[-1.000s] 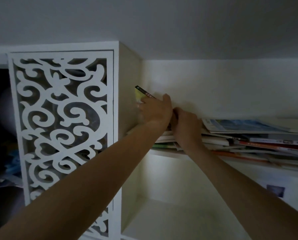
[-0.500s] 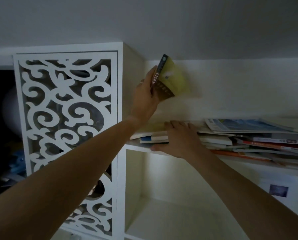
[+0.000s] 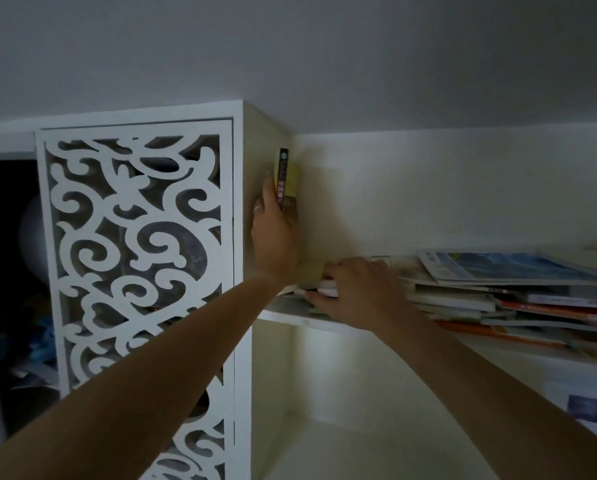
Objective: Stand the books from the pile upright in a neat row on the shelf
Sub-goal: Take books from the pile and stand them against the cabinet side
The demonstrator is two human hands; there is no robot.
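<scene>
Dim light blurs the pile [image 3: 470, 292], cut off at right. The left hand [image 3: 272, 233] grips the upright yellow book [image 3: 287, 183] against the cabinet side; the right hand [image 3: 355, 289] has its fingers [image 3: 319, 296] curled on the pile's edge.

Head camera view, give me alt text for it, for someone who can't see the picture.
A person's left hand holds a yellow book upright against the white cabinet side at the shelf's left end. Their right hand rests on a messy flat pile of books on the same shelf. A carved scrollwork panel stands to the left.
</scene>
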